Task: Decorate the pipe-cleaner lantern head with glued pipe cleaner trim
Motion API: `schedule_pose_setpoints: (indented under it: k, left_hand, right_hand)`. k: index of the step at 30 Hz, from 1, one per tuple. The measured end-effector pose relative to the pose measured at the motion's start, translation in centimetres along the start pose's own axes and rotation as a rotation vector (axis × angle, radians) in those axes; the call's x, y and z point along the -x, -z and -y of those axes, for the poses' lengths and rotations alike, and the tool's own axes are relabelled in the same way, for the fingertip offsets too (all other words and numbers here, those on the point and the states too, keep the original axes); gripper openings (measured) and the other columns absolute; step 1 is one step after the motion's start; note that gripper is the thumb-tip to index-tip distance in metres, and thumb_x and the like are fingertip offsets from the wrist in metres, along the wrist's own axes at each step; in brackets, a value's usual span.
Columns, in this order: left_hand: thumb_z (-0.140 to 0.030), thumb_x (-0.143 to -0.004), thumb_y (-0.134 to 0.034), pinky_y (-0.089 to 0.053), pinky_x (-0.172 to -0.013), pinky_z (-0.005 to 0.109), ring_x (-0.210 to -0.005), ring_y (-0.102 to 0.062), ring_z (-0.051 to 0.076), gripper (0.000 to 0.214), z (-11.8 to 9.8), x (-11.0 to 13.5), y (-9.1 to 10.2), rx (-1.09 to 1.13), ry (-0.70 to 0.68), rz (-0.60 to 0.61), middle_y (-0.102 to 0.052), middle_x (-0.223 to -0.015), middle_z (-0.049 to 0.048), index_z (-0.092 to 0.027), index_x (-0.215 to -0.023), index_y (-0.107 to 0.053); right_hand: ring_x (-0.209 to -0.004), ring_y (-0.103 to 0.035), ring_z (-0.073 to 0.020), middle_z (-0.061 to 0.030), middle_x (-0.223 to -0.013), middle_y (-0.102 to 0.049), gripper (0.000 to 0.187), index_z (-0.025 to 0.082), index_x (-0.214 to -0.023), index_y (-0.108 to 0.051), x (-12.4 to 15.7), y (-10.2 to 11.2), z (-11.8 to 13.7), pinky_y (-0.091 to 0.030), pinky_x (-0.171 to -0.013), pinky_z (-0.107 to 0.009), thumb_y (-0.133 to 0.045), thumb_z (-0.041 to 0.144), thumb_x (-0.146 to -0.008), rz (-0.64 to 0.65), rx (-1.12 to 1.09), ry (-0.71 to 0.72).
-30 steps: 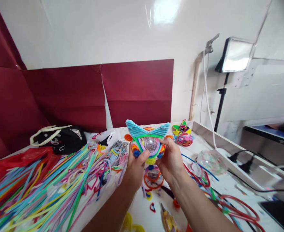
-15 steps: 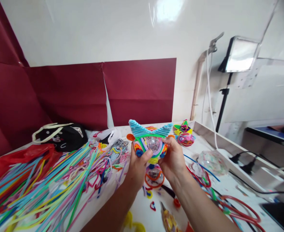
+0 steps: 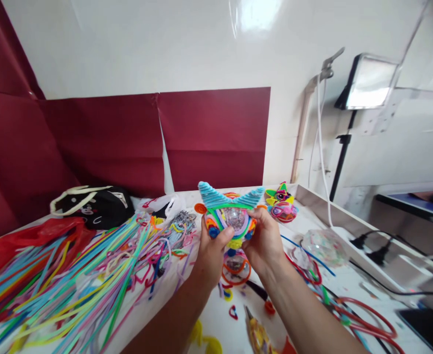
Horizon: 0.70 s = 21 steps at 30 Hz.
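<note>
Between my hands I hold up a pipe-cleaner figure (image 3: 234,200) with two blue pointed ears, a green band, coloured coils at its sides and a clear round shell in its middle. My left hand (image 3: 213,250) grips its left side, the thumb lying across the front near the clear shell. On the other side my right hand (image 3: 263,241) is closed round the edge, its fingertips by the green band. Below the figure, partly behind my hands, is a clear round piece ringed with orange pipe cleaner (image 3: 237,271). A yellow-handled pointed tool (image 3: 257,334) lies nearer to me.
Many loose pipe cleaners (image 3: 101,275) cover the left of the table, beside a red plastic bag (image 3: 35,241) and a black bag (image 3: 94,209). Another colourful figure (image 3: 282,209) stands at the back right. A power strip (image 3: 378,260) with cables runs along the right edge.
Both hands keep the same hold on the pipe-cleaner figure, with almost no movement. The whole view has shifted very slightly.
</note>
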<state>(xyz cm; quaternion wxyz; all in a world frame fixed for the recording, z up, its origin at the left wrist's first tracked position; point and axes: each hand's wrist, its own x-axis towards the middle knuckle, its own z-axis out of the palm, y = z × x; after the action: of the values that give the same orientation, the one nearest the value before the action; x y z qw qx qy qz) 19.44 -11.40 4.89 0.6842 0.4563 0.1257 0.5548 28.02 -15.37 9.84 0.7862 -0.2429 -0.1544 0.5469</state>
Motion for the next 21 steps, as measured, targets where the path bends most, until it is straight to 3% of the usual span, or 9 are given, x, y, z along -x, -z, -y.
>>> schedule_pose_setpoints:
  k: [21]
  left_hand:
    - [-0.025, -0.075, -0.076, -0.052, -0.099, 0.042, -0.107, -0.070, 0.025, 0.073, 0.11, -0.10, -0.03, 0.046, 0.022, -0.004, -0.072, -0.114, 0.0029, -0.031, -0.140, -0.043]
  right_hand:
    - [-0.071, -0.073, -0.0244, 0.0007, -0.069, -0.075, 0.024, 0.023, -0.087, -0.070, -0.32, 0.46, -0.27, -0.060, -0.061, -0.034, -0.064, 0.025, -0.063, 0.033, 0.032, -0.016]
